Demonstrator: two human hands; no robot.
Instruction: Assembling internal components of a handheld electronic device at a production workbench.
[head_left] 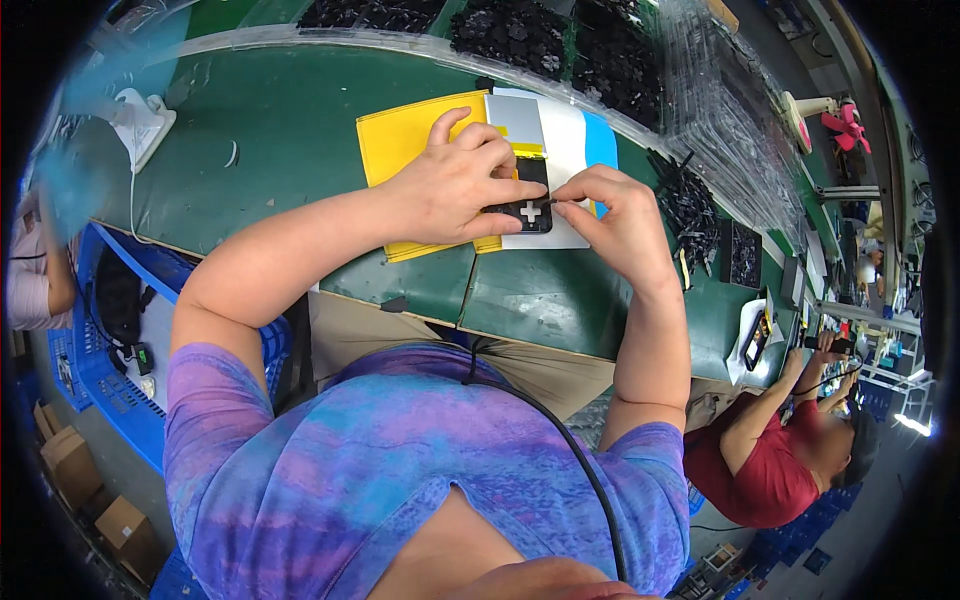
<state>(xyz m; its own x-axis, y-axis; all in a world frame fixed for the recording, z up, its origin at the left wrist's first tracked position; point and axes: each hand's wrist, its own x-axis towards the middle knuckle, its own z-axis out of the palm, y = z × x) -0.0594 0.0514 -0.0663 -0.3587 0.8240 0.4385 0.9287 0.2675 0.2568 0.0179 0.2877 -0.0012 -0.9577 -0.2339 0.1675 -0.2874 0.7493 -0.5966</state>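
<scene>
On a yellow mat (385, 140) and a white sheet (563, 130) lies a black flat housing (537, 172) with a pale cross-shaped piece (531, 212) near its lower end. A grey panel (516, 118) with a yellow strip adjoins its upper end. My left hand (450, 190) steadies the housing from the left, thumb and a fingertip on it, its other fingers partly raised. At the housing's right edge my right hand (620, 215) is closed in a pinch. Whatever sits between those fingertips is too small to name.
Trays of black parts (510, 35) line the back edge, with clear plastic strips (730, 110) beside them. Black strips (690, 200) lie piled at right. A white power strip (142, 125) rests far left, a blue crate (110, 330) below it. A person in red (750, 460) works at right.
</scene>
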